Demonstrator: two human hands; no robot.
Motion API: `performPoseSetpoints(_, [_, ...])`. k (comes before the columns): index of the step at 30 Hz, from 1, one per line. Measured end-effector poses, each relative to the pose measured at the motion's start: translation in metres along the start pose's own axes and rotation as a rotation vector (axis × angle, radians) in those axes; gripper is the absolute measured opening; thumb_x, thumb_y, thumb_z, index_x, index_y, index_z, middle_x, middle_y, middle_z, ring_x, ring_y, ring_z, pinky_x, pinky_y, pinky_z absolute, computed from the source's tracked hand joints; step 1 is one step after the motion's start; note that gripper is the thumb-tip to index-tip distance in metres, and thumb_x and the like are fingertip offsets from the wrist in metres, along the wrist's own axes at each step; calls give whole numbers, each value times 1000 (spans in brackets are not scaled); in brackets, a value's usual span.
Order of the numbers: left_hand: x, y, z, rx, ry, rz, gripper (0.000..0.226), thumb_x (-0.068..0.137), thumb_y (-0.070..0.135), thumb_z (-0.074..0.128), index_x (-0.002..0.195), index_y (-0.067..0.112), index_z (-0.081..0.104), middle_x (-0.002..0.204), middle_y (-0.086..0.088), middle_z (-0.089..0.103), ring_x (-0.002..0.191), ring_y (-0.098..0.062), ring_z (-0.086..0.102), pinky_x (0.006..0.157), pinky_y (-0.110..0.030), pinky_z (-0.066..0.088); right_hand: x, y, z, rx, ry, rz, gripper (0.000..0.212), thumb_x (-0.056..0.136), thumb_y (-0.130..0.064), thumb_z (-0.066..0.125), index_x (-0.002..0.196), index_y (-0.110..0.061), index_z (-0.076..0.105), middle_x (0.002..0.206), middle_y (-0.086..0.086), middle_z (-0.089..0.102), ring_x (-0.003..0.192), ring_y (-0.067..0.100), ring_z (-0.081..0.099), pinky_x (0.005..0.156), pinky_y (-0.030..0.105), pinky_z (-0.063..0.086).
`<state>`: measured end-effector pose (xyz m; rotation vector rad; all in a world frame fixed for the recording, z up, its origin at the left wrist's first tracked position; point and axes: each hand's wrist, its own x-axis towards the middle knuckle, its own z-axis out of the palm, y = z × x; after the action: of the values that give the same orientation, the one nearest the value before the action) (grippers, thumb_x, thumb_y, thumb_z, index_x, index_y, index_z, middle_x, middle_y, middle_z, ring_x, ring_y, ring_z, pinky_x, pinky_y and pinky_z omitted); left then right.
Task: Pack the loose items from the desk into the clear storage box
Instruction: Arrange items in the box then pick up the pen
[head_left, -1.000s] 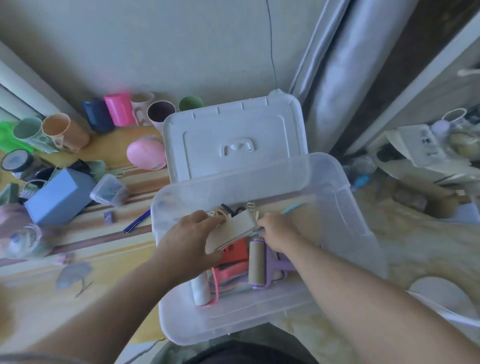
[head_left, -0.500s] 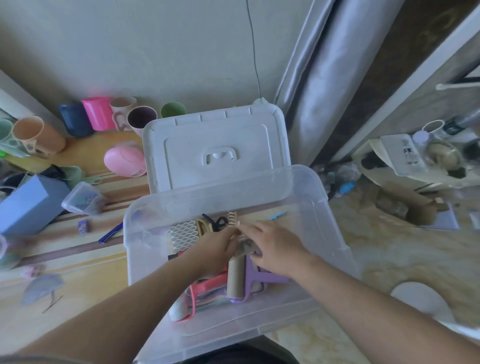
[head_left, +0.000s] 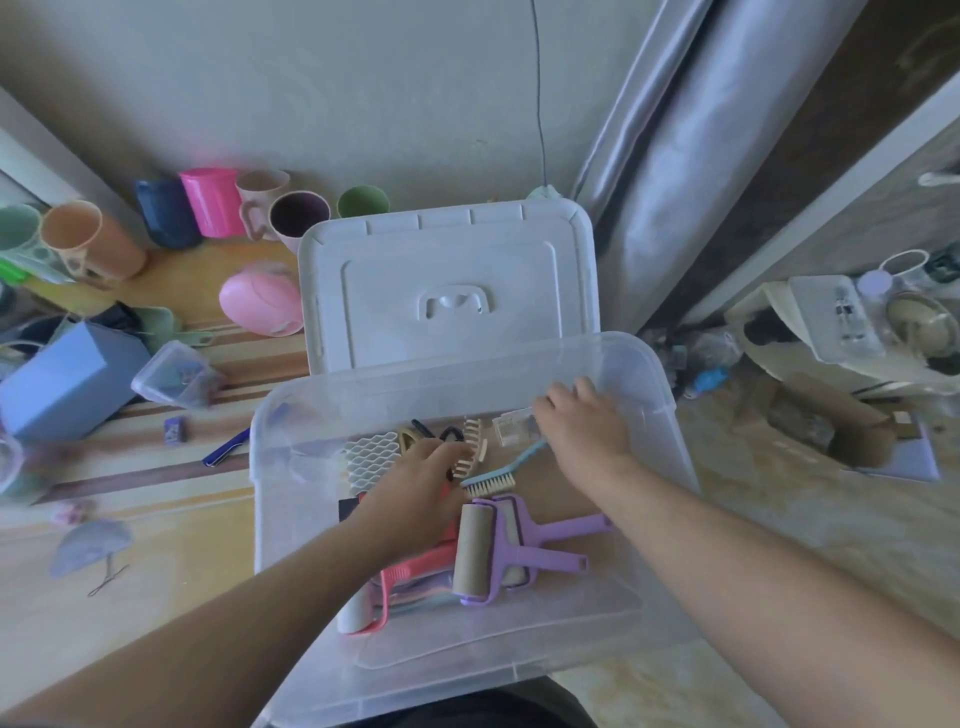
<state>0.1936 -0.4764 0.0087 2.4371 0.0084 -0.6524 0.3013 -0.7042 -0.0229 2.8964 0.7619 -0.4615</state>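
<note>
**Arranging items inside the box**

The box sits nearest the person, rollers inside. Right hand pinches a small clear case at the back; left hand presses flat, fingers spread. Next: release, then reach for desk clutter.

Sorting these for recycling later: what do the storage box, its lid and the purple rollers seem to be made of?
The storage box looks like thin clear plastic: the items inside and the desk show through its glossy walls. Its lid looks like opaque white moulded plastic, matte, with a formed handle recess. The purple rollers have smooth purple plastic frames and handles; the beige cylinders might be foam, rubber or cardboard, which the picture leaves open.
</note>
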Motion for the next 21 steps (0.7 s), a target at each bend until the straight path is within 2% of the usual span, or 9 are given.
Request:
performPoseSetpoints(5, [-21,-17,-7,41,45,-7,42,94,29,56,135,35,55,135,7,51,119,-19,53,98,-39,48,18,-7,15,-62,-55,7,34,87,2,62,117,-14,59,121,6,51,117,36,44,74,38,32])
performPoseSetpoints(9, [-35,-26,-11,60,51,-30,41,95,30,57,135,37,57,140,10,49,124,-18,49,103,-33,44,10,-8,47,22,-6,-19,30,77,-1,76,101,-14,63,115,6,53,100,32,53,66,37,46])
performPoseSetpoints(10, [-36,-28,-13,75,52,-28,41,95,30,57,135,38,57,141,10,48,126,-18,48,105,-33,43,10,-9,52,51,-1,-12,31,76,-1,77,98,-15,61,116,5,52,101,31,54,68,37,50])
performPoseSetpoints(12, [-36,-29,-16,100,59,-17,44,93,30,58,136,38,56,142,7,47,130,-21,44,108,-35,40,9,-14,54,155,-11,29,27,80,-4,71,102,-16,62,125,2,51,115,29,52,81,38,53])
performPoseSetpoints(15, [-36,-29,-23,131,98,17,52,86,29,61,136,38,53,143,4,43,132,-25,38,109,-39,39,3,-25,42,413,5,125,42,87,-13,66,129,-17,65,140,-1,52,133,26,46,106,41,47])
performPoseSetpoints(16, [-36,-29,-26,146,124,36,55,84,29,62,137,38,52,144,3,42,133,-25,37,110,-41,39,0,-30,35,479,30,128,45,88,-16,67,133,-17,65,139,-1,55,132,27,48,109,41,45])
performPoseSetpoints(18, [-38,-30,-35,151,198,85,59,82,29,64,139,37,52,143,2,43,133,-26,38,108,-43,42,-6,-45,16,576,125,96,43,86,-18,71,129,-17,69,132,-1,61,125,30,54,108,43,47])
performPoseSetpoints(21, [-44,-40,-57,104,351,185,52,83,28,63,135,34,57,138,1,48,131,-25,41,103,-43,45,-10,-83,-26,677,359,-22,38,81,-12,80,119,-14,73,121,3,65,115,29,60,104,39,47])
